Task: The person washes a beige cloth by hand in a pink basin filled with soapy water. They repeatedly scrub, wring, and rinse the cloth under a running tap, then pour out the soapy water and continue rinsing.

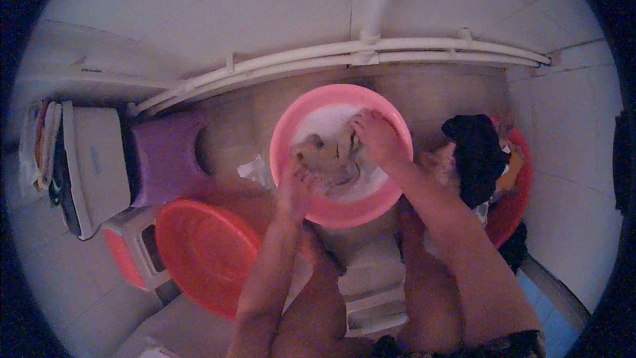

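A pink plastic basin point(343, 216) stands on the floor in front of me, holding whitish, sudsy water. In it lies a bunched brownish wet cloth point(328, 159) with darker streaks. My left hand point(298, 186) reaches over the basin's near left rim, its fingers against the cloth's lower left part; blur hides whether they grip it. At the cloth's upper right, the curled fingers of my right hand point(375, 132) hold its edge. Both forearms come in from below, above my bare legs.
An empty-looking red basin point(208, 253) leans at the left, near a purple plastic stool point(169, 159) and a pale box point(99, 164). Dark clothing point(474, 154) heaps over another red basin point(524, 209) at the right. White pipes point(308, 57) run along the wall.
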The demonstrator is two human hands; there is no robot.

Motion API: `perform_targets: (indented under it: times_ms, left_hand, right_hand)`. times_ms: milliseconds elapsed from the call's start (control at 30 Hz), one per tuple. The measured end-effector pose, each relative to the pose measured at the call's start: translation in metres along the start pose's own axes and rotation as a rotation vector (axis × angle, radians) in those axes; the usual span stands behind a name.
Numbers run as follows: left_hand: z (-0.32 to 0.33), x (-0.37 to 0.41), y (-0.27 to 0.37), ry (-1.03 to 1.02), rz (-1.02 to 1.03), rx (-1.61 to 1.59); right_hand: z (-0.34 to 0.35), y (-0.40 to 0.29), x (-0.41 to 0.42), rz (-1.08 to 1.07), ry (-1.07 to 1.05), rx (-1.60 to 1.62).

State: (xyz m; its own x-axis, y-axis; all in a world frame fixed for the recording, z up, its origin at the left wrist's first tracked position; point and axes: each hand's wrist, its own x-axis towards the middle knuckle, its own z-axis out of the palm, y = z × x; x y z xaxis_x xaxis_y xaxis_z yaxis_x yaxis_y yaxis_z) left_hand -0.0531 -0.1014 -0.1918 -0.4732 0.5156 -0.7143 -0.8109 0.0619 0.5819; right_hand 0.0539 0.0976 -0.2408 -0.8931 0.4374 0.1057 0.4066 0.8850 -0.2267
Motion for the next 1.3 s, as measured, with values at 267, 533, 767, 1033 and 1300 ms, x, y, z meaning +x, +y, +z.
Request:
perform_targets:
  times_ms: [267,533,767,1033,1300]
  left_hand:
    - [-0.042,0.011,-0.052,-0.006,-0.084,0.217]
    - [0.027,-0.013,-0.037,0.006,-0.567,-0.305]
    - [0.039,-0.004,-0.014,-0.151,-0.296,-0.259]
    - [0.026,-0.029,-0.037,-0.038,-0.262,-0.4]
    - [0.043,-0.033,-0.027,0.025,-0.29,-0.263]
  right_hand:
    - [0.025,-0.007,-0.039,0.133,-0.639,0.064]
    - [-0.088,-0.07,-0.021,0.25,-0.173,0.894]
    - [-0.166,-0.145,-0.073,-0.396,-0.272,0.927]
    - [-0.12,-0.133,-0.044,-0.54,-0.068,0.577]
    - [-0.056,-0.046,0.014,0.176,-0.383,0.364]
